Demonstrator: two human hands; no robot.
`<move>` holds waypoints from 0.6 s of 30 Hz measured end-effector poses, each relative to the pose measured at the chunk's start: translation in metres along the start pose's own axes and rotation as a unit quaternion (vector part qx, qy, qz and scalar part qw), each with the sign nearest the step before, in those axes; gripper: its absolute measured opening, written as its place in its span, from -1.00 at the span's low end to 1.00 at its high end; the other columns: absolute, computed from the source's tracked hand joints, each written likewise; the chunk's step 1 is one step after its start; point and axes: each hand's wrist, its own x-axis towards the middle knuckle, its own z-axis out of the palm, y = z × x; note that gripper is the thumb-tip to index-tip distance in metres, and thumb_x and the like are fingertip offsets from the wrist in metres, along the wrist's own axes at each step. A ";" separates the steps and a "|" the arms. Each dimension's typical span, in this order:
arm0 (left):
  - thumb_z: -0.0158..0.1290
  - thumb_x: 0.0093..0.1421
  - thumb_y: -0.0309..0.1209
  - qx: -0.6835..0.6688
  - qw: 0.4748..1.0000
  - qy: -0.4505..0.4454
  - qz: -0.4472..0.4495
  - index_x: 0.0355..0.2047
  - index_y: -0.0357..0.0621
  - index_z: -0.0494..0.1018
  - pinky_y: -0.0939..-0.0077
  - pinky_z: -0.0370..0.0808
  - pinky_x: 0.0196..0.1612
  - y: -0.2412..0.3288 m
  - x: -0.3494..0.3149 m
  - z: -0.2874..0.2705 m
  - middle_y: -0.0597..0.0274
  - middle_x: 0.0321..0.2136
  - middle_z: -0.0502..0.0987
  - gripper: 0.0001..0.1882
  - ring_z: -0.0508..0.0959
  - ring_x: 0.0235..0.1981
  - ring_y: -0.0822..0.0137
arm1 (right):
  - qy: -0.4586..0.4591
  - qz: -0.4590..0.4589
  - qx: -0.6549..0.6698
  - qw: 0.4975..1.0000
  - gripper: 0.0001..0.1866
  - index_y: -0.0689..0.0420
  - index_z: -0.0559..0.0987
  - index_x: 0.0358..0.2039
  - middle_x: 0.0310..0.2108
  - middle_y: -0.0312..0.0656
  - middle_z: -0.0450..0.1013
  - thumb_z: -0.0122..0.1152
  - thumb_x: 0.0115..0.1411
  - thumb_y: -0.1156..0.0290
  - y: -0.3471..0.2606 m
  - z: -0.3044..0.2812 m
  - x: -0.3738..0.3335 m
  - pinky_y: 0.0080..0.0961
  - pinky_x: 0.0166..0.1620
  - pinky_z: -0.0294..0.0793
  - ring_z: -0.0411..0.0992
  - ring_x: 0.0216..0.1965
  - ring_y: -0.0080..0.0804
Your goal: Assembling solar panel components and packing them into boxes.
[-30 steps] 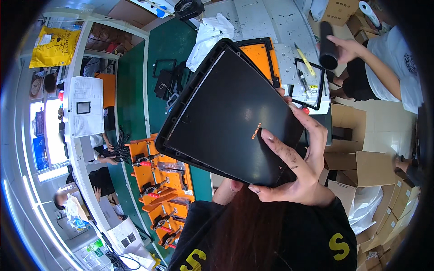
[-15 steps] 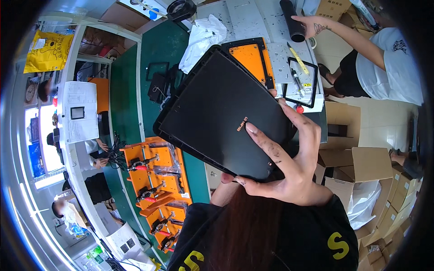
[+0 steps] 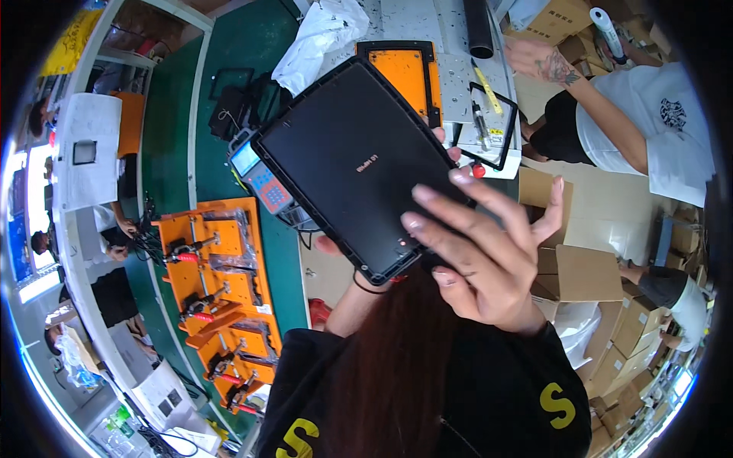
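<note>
The right hand (image 3: 489, 256) is nearest, its fingers spread apart over the lower right part of a black panel (image 3: 328, 145); whether they touch its face is unclear. The panel is held up at a tilt in front of the chest. The left hand (image 3: 328, 245) is mostly hidden under it, with its thumb by the lower left edge and fingertips curled at the right edge, clamped across it.

The panel looks stiff and fairly light; its smooth face is probably slippery and easily smudged or scratched, so the raised rim seems the better hold, from two opposite sides.

Beyond it, a handheld keypad device (image 3: 273, 191) and an orange clamp fixture (image 3: 229, 235) rest on the green bench (image 3: 284, 269). Farther away lie an orange plate (image 3: 397, 76) and a yellow cutter (image 3: 486, 91); a co-worker's hand (image 3: 538, 62) is near a black cylinder (image 3: 479, 29).
</note>
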 end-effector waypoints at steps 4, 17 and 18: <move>0.13 -0.23 0.41 0.030 0.994 0.102 -0.004 0.31 -0.06 -0.07 -0.11 0.08 0.27 0.006 -0.009 0.003 -0.12 0.26 0.03 0.25 0.10 0.25 -0.10 | -0.069 -0.024 -0.006 0.997 -0.67 -0.18 0.65 -0.15 -0.01 -0.35 0.48 -0.05 0.18 0.15 0.003 0.014 -0.008 0.14 0.25 -0.62 0.39 0.06 -0.38; 0.09 -0.19 0.41 -0.001 0.988 0.037 0.148 0.33 0.01 -0.08 -0.08 -0.05 0.31 0.037 -0.067 0.003 0.09 0.30 0.02 0.21 0.04 0.30 0.03 | -0.150 -0.167 0.103 0.969 -0.48 -0.32 0.39 0.16 0.27 -0.29 0.17 -0.09 0.21 -0.12 -0.023 0.076 0.045 0.24 0.20 -0.41 0.12 0.27 -0.17; 0.09 -0.19 0.42 0.015 0.986 0.041 0.163 0.33 0.00 -0.08 -0.09 -0.04 0.30 0.045 -0.074 0.005 0.09 0.30 0.02 0.21 0.04 0.30 0.02 | -0.168 -0.204 0.144 0.954 -0.43 -0.25 0.38 0.17 0.27 -0.29 0.17 -0.09 0.19 -0.16 -0.031 0.080 0.044 0.25 0.20 -0.40 0.11 0.28 -0.17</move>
